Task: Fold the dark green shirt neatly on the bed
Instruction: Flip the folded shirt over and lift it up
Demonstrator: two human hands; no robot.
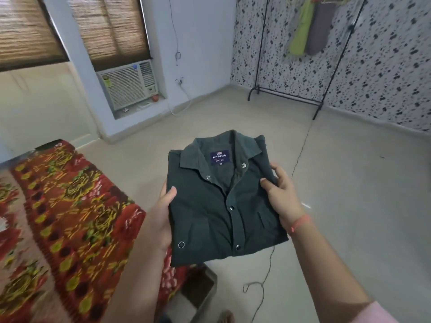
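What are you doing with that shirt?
A person is holding a dark green shirt that is already folded into a neat rectangle, collar and label facing up. The left hand grips its left edge and the right hand grips its right edge, thumbs on top. The shirt is up in the air over the floor, just beside the bed with the red flowery cover, not lying on it. A clothes rack stands by the spotted wall.
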